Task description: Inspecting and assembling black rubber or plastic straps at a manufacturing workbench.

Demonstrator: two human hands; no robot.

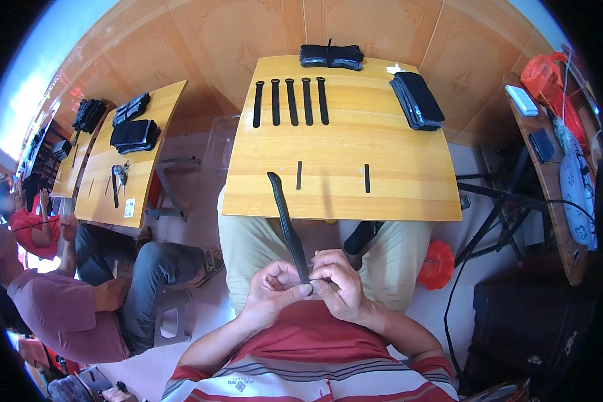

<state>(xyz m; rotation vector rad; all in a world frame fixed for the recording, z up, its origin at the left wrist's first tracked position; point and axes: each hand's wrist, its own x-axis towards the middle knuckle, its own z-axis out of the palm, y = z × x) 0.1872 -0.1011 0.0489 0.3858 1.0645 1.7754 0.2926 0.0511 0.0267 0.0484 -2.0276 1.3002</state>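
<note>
Low in the middle of the frame, the person's left hand (269, 295) and right hand (338, 285) are drawn together close to the chest, both pinched tight on the lower end of a long black strap (287, 221). The fingers curl in around it, thumbs pressed near each other, and the strap rises from that grip up and to the left, its rounded tip lying over the near edge of the wooden bench (395, 181).

On the bench, toward the upper centre of the frame, five more black straps (290, 102) lie side by side in a neat row, a little apart from one another. Two short black pieces (366, 178) lie nearer the front edge, well apart. At the far edge sits a bundle of black straps (331, 56), and to the upper right a flat stack of black material (417, 99).

To the left of the frame stands a second bench (137, 181) carrying more black stacks, with another person in a reddish shirt (67, 308) seated beside it. A red bag (437, 264) lies on the floor at right of the knees.
</note>
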